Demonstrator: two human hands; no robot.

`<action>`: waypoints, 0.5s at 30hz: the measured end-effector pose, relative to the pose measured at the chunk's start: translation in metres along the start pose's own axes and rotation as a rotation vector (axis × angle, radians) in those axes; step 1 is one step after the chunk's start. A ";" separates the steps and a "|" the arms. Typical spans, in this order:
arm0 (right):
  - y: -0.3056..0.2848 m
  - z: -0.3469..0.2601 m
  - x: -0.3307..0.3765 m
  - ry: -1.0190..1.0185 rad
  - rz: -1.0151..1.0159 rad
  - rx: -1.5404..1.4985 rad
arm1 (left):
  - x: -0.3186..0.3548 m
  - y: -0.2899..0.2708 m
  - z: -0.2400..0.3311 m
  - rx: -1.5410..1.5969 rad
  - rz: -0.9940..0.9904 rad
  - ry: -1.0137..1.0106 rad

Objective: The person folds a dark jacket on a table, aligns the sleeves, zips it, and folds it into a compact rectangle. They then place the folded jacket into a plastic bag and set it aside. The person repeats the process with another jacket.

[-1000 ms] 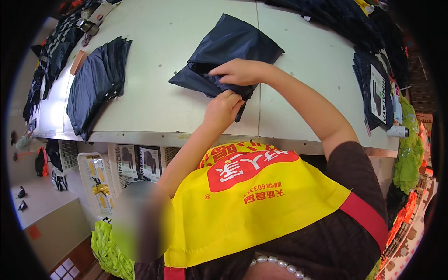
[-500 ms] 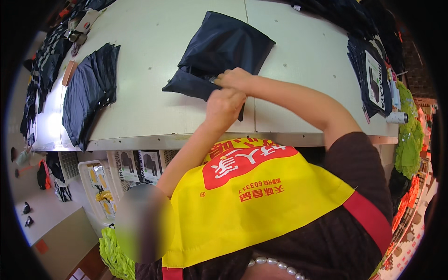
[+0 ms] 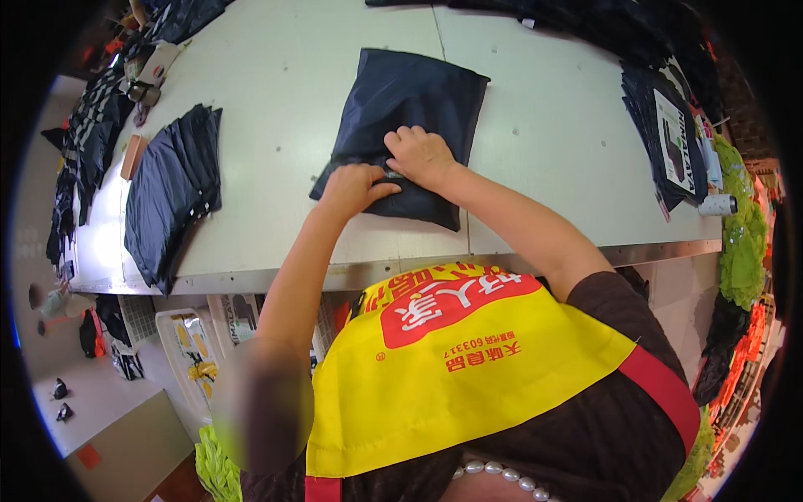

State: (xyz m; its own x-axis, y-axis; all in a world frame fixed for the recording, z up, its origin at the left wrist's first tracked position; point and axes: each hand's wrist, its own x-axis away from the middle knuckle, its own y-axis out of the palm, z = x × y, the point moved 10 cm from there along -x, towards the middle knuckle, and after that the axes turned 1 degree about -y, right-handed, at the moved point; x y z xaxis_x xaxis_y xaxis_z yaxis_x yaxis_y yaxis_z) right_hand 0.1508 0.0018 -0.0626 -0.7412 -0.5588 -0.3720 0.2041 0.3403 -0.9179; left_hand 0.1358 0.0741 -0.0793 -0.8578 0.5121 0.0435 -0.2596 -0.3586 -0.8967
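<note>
A flat, squarish dark navy fabric pouch [image 3: 410,92] lies on the pale table [image 3: 552,192] in front of me. A fold or opening crosses its lower part, with a small light patch showing between my hands. My left hand [image 3: 353,191] is closed on the fabric at the left of this fold, thumb pointing right. Just right of it and a little farther off, my right hand [image 3: 418,157] has its fingers bent onto the fabric, pinching it near the opening. Both hands partly hide the fold.
Fanned stacks of dark fabric pieces lie at the left [image 3: 171,188] and right, the right-hand one topped by a printed card [image 3: 669,138]. A thread spool [image 3: 718,205] sits at the right edge. A white bin [image 3: 180,335] with yellow items stands below the table's front edge [image 3: 351,272].
The lower flap, bunched and lifted before, now lies flatter toward me. My left hand has moved left and away from me; both hands now press on the fabric, slightly apart.
</note>
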 end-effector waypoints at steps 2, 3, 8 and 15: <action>0.006 0.002 -0.005 -0.055 0.013 0.068 | 0.002 -0.010 0.013 0.080 0.104 0.121; -0.004 -0.004 -0.004 -0.118 0.047 0.032 | 0.007 -0.019 0.024 -0.006 0.167 0.179; -0.029 0.001 -0.006 -0.195 -0.163 -0.304 | 0.012 -0.064 0.064 -0.101 0.488 0.390; -0.048 0.037 0.024 0.017 -0.155 -0.157 | -0.014 -0.027 0.059 0.035 0.432 0.361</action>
State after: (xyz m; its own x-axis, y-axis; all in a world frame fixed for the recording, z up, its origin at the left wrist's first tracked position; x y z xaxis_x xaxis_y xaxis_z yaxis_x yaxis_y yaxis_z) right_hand 0.1464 -0.0563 -0.0324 -0.7669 -0.6012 -0.2244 -0.0145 0.3659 -0.9305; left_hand 0.1291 0.0307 -0.0294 -0.6850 0.5448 -0.4836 0.0620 -0.6179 -0.7838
